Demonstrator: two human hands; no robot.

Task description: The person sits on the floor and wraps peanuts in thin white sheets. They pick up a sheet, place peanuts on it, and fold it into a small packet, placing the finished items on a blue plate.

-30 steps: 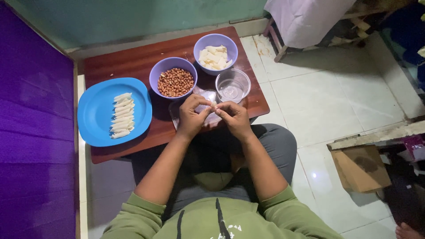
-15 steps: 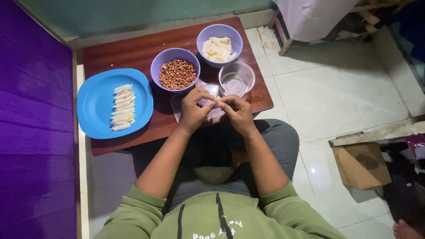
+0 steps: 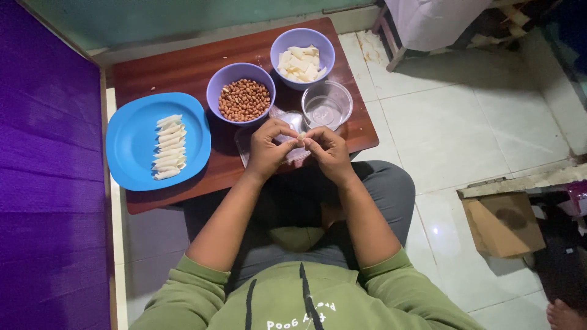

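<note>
On the low wooden table [image 3: 183,73] over my knees, my left hand [image 3: 267,150] and right hand [image 3: 327,153] pinch one small wrapper piece [image 3: 301,135] between closed fingertips, finished rolls [image 3: 168,146] stacked left, peanuts [image 3: 244,99] and unused wrappers [image 3: 299,63] waiting just beyond.

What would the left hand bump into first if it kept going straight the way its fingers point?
The left hand points toward the right hand, so it would probably meet those fingers first; a small pale wrapper is pinched between them.
</note>
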